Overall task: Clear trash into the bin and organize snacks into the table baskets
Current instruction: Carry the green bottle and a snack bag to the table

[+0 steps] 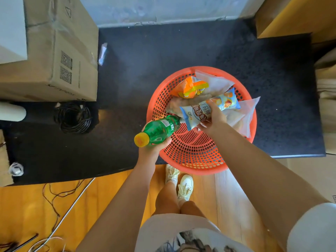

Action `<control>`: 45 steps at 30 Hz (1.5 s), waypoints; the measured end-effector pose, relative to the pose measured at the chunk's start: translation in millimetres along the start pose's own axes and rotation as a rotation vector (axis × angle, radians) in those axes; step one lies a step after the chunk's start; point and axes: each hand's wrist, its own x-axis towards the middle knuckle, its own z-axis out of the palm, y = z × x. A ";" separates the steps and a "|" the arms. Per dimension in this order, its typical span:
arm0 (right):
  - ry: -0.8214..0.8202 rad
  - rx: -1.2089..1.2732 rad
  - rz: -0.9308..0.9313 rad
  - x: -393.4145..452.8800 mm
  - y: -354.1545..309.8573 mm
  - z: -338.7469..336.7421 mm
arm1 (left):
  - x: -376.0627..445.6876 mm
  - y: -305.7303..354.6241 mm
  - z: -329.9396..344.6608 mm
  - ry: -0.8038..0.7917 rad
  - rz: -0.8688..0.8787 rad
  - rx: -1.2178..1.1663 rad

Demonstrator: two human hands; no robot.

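Currently both hands are over the near-left part of the table. Left hand (154, 145) is wrapped around a green soda bottle (160, 130), fingers under it near the neck; the bottle lies tilted, yellow cap (141, 140) toward the camera, base over the orange basket's (192, 151) left rim. Right hand (213, 118) is clamped on a blue-and-white snack packet (196, 111), thumb on top, fingers underneath, held above the basket's middle.

The basket is round and perforated. It sits at the near edge of the black table (163, 51), its near rim hanging past that edge. Inside, at the far side: an orange snack bag (190, 87), and clear plastic bags (216, 82) leaning over the far and right rim. More clear bags lie under the held packet; can't tell what's in them.

Other items on the table:
- cardboard box (60, 51) at the far-left corner
- coil of black cable (73, 117) just in front of the box
- small clear wrapper (102, 53) beside the box's right face
- small clear round container (16, 169) near the near-left edge

Below the near table edge: wooden floor (109, 188), loose wires (54, 193), and the person's white shoes (185, 186).
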 end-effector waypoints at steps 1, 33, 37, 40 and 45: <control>-0.014 0.012 -0.009 -3.5 1.5 -2.7 | 0.9 1.4 0.9 0.010 0.025 0.023; 0.629 0.624 -0.467 -295.5 326.8 -284.9 | -281.9 -25.2 56.3 -1.481 -0.112 0.492; 0.791 0.833 -0.506 -348.7 436.3 -288.1 | -362.5 -84.6 23.5 -1.642 -0.081 0.739; 0.901 1.011 -0.518 -390.1 512.1 -280.2 | -414.5 -137.0 -7.4 -1.746 -0.077 0.835; 1.149 1.283 -0.463 -448.1 631.2 -261.8 | -485.1 -217.6 -59.7 -1.877 -0.076 1.013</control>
